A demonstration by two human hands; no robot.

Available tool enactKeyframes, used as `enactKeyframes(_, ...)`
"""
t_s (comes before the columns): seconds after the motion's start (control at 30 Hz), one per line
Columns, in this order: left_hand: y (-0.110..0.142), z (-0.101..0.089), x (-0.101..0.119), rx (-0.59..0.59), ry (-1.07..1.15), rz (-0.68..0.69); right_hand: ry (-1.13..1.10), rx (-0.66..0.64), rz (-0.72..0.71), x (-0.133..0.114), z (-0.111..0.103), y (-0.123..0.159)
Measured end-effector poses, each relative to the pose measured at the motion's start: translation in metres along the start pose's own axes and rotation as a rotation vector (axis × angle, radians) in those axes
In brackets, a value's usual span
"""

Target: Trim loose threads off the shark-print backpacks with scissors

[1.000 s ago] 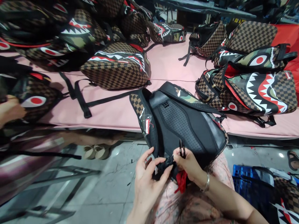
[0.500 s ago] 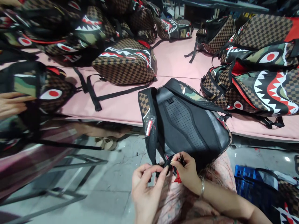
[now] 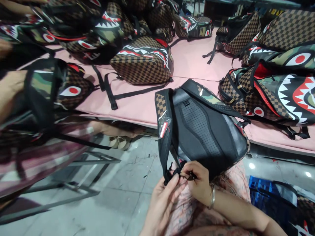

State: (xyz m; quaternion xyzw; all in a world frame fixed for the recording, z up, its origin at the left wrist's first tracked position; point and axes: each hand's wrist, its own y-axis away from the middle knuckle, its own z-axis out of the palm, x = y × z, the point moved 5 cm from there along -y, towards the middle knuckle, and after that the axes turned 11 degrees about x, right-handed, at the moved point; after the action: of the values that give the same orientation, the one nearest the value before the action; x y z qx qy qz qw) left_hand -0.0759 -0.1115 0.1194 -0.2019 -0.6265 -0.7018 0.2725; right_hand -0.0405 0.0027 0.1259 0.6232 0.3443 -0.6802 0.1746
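A backpack (image 3: 199,127) rests across my lap and the pink table's edge, its black padded back facing up. My left hand (image 3: 163,196) pinches the end of a black shoulder strap (image 3: 169,175) at the bag's lower corner. Close against it, my right hand (image 3: 198,182), with a bangle at the wrist, is closed around a small dark tool (image 3: 190,176) that looks like thread snips. Its tip meets the strap by my left fingertips; fingers partly hide the contact. A tag in clear plastic (image 3: 163,128) hangs on the left strap.
Checkered and camouflage backpacks with shark-mouth prints, such as one checkered bag (image 3: 145,62) and an open one (image 3: 270,91), lie on the pink table (image 3: 192,62). At left another person's arm (image 3: 11,95) reaches over a backpack (image 3: 71,88). A blue crate (image 3: 262,190) stands on the floor at right.
The view has shifted slightly left. My left fingers have closed in nearer to my right hand, and the right hand has turned the dark tool toward the strap. The other person's arm moved further over their bag.
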Motion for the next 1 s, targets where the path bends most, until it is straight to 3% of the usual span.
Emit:
enactKeyframes(0.13,-0.006,0.003,-0.002,0.010,0.103,-0.003,-0.036,-0.040,-0.104,-0.001,-0.006,-0.003)
enactKeyframes(0.3,-0.006,0.006,-0.003,0.016,0.114,0.019,0.009,-0.126,-0.105,0.003,-0.007,-0.003)
enactKeyframes(0.47,-0.008,0.003,0.005,0.085,0.045,0.232,0.051,-0.113,-0.008,0.006,-0.007,-0.008)
enactKeyframes(0.6,-0.010,0.001,0.008,0.153,-0.155,0.423,0.083,-0.161,0.118,0.007,-0.008,-0.018)
enactKeyframes(0.73,-0.008,0.003,0.012,0.190,-0.309,0.545,0.175,-0.216,0.089,0.003,-0.008,-0.027)
enactKeyframes(0.87,-0.005,0.005,0.016,0.189,-0.364,0.589,0.300,-0.286,0.057,0.005,-0.001,-0.030)
enactKeyframes(1.0,-0.009,0.003,0.015,0.160,-0.323,0.545,0.290,-0.312,0.114,0.009,0.000,-0.031)
